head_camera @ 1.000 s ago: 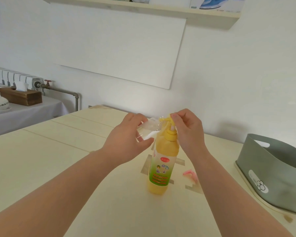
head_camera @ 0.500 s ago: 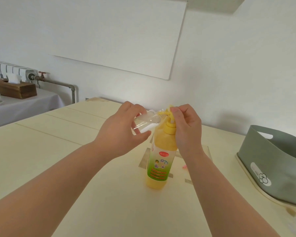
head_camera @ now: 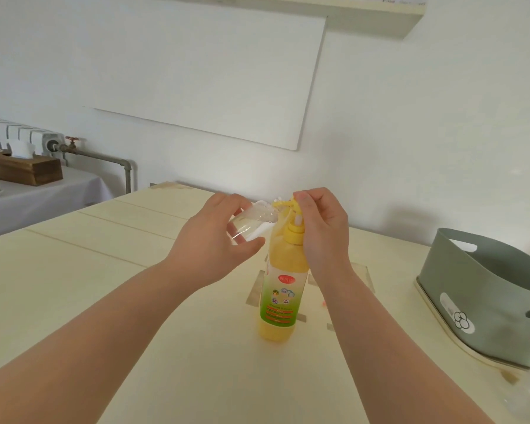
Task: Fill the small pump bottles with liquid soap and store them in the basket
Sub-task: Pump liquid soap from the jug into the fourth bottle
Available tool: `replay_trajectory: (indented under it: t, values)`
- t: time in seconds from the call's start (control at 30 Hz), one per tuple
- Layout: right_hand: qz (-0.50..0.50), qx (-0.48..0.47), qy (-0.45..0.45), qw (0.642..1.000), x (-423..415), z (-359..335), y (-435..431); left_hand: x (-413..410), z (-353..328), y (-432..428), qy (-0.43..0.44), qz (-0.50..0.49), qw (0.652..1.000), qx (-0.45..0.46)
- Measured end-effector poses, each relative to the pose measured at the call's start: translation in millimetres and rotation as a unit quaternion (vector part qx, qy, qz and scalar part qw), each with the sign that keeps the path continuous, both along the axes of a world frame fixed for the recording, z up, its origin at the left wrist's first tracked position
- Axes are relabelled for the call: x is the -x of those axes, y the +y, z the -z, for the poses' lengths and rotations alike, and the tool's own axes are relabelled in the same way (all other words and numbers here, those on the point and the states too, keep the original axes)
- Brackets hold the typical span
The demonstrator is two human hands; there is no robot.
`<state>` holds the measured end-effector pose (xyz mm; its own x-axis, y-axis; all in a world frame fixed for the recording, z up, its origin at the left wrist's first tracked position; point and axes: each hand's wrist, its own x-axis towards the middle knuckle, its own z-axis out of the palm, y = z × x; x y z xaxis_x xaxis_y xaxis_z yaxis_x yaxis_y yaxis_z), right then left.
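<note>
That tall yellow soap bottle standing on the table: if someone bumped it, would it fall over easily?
Probably fairly easily: the yellow soap bottle is tall on a narrow base. It looks nearly full, so likely heavy enough to resist a light nudge. For now the right hand on its pump steadies it, while the left hand holds the small clear bottle at the spout.

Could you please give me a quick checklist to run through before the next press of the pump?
1. Small bottle held in left hand: ok.
2. Its mouth at the yellow nozzle: ok, they look to meet.
3. Right hand on the pump head: ok.
4. Soap bottle upright on the table: ok.
5. Fill level in the small bottle: cannot tell.
6. Basket within view for storing: ok.
</note>
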<state>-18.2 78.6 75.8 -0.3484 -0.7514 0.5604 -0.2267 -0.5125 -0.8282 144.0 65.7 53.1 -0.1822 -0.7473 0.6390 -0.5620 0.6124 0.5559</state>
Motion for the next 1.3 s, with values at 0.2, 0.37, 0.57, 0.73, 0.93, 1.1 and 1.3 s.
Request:
replay_trajectory:
  t: [0.2,0.37,0.57,0.73,0.93,1.1,1.3]
  values:
    - [-0.008,0.016,-0.005,1.000,-2.0,0.8,-1.8,-4.4,-3.4,-0.6,-0.017,0.006,1.000,0.008]
    - [-0.002,0.025,0.003,1.000,2.8,8.0,-7.8,-3.2,1.3,-2.2,-0.016,0.013,1.000,0.003]
    - [-0.023,0.007,0.025,0.999,7.1,10.6,-10.2,-1.9,7.5,-2.9,-0.008,0.003,1.000,-0.009]
    - [-0.090,0.038,0.072,0.993,26.1,5.6,-16.2,-6.6,8.0,-3.0,0.000,0.015,1.000,-0.026]
    - [-0.116,0.026,0.147,0.982,51.0,-4.0,-30.1,-3.2,9.5,-1.0,0.018,0.029,0.998,-0.044]
    - [-0.121,0.027,0.136,0.983,51.9,-7.1,-27.2,5.9,5.0,2.1,0.036,0.042,0.996,-0.076]
    - [-0.138,0.028,0.120,0.983,43.6,-2.8,-18.5,15.9,5.7,4.4,0.095,0.048,0.987,-0.118]
